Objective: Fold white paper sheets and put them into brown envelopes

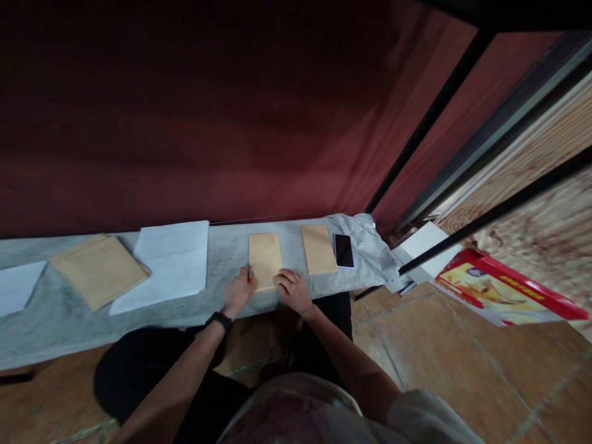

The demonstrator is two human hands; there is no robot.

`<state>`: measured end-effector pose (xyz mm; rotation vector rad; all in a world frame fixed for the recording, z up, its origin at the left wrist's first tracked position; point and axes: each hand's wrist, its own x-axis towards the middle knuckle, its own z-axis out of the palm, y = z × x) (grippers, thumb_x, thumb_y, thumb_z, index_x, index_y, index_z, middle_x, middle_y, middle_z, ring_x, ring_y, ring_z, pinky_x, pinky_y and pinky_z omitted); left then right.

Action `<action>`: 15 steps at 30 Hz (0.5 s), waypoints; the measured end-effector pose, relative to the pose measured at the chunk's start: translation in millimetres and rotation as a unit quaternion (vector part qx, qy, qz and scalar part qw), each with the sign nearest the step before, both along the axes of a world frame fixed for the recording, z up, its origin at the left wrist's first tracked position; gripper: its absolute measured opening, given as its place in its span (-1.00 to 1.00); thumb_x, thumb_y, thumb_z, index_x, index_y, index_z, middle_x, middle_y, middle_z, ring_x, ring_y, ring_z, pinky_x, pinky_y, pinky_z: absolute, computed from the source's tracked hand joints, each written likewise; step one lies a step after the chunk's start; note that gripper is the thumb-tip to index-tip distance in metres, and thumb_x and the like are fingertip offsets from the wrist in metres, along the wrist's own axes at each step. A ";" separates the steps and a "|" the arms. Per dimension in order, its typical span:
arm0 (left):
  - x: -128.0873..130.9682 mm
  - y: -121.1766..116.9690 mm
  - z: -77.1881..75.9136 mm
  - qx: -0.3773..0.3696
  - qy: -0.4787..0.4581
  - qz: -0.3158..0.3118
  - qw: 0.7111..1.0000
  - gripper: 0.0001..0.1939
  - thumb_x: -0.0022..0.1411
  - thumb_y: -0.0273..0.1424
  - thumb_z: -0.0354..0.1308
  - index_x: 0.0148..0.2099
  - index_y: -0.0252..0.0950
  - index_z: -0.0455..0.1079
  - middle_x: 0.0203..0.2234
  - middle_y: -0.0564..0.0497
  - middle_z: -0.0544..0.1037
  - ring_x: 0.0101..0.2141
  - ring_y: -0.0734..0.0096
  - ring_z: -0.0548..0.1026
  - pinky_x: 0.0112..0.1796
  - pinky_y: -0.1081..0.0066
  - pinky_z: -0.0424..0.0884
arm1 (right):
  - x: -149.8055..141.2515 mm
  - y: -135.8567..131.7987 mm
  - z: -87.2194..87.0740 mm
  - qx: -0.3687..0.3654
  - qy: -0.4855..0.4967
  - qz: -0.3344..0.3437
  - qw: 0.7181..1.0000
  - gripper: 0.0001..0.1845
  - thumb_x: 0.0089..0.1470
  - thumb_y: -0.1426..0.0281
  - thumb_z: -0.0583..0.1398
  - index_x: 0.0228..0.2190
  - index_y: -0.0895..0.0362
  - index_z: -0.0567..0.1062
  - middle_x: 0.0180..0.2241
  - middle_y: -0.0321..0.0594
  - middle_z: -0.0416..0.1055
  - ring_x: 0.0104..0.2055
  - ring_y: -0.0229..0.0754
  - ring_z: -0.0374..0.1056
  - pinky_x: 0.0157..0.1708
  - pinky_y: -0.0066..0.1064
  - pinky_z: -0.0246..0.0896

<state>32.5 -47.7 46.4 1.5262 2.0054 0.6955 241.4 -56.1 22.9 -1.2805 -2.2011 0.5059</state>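
Hands work together at the near end of a small tan envelope [265, 259] that lies flat on the grey cloth [222, 250] covering the bench. The left hand [239, 291] sits at the envelope's near left corner with fingers curled and a thin dark thing, perhaps a pen, pinched near the thumb; it is too small to name for sure. A black wristband [219, 320] shows on that arm. The right hand [294, 290] lies half open, knuckles up, its fingertips pressing the envelope's near right corner; it grips nothing that shows.

Just right of the right hand lies a second tan envelope [318, 248], and beyond that a dark phone [343, 250], the two nearly touching. Well left of the left hand a white sheet [173, 262] lies under the edge of a large tan envelope [98, 269], and another white sheet [18, 285] shows at the far left edge.

To do this step well, I judge the right hand should keep its flat, steady pressure so the envelope cannot slide on the loose cloth, while the left hand works with small, light moves along the near edge. The cloth wrinkles easily, so pressing straight down is safer than pushing sideways. Both wrists staying low over the bench edge would keep the work steady in the dim light.
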 end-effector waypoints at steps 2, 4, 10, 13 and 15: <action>4.1 -1.2 -0.1 0.025 0.026 -0.016 0.999 -0.55 0.24 -0.36 0.02 0.14 -0.38 0.35 -0.03 -0.35 0.53 0.02 -0.06 0.48 0.05 0.03 0.33 | 0.2 -0.6 -1.9 0.001 -0.001 -0.003 1.000 -0.69 0.29 0.45 0.14 0.02 0.00 0.51 0.17 -0.21 0.38 0.20 -0.13 0.26 0.20 -0.22 0.08; 10.5 5.1 -1.1 0.076 0.053 -0.070 0.993 -0.53 0.28 -0.34 0.00 0.21 -0.33 0.33 0.16 -0.31 0.43 0.20 -0.02 0.34 0.19 0.02 0.21 | 0.1 -1.1 -4.2 0.001 0.000 -0.006 1.000 -0.68 0.30 0.45 0.13 0.03 -0.01 0.50 0.18 -0.21 0.38 0.21 -0.12 0.25 0.19 -0.20 0.08; 24.5 69.3 -13.5 0.160 0.177 -0.238 0.941 -0.40 0.40 -0.23 -0.16 0.38 -0.37 0.14 0.39 -0.23 0.15 0.39 0.09 0.02 0.34 0.06 -0.05 | 0.9 0.0 -7.6 0.009 -0.001 0.008 1.000 -0.65 0.29 0.44 0.14 0.07 0.00 0.48 0.19 -0.18 0.37 0.22 -0.08 0.24 0.19 -0.19 0.08; 21.6 98.2 -23.3 0.144 0.204 -0.263 0.932 -0.39 0.39 -0.22 -0.17 0.39 -0.35 0.14 0.37 -0.22 0.20 0.37 0.14 0.09 0.33 0.07 -0.02 | 1.8 -0.4 -8.5 0.022 0.006 0.011 1.000 -0.65 0.30 0.41 0.15 0.09 0.00 0.46 0.18 -0.17 0.36 0.22 -0.07 0.23 0.19 -0.19 0.08; 18.3 107.3 -30.3 0.143 0.208 -0.273 0.928 -0.40 0.39 -0.21 -0.16 0.38 -0.32 0.17 0.35 -0.19 0.24 0.36 0.17 0.13 0.32 0.07 0.00 | 1.8 -0.6 -10.0 0.030 0.005 0.011 0.999 -0.65 0.31 0.39 0.15 0.10 0.00 0.45 0.17 -0.16 0.37 0.21 -0.06 0.22 0.19 -0.18 0.09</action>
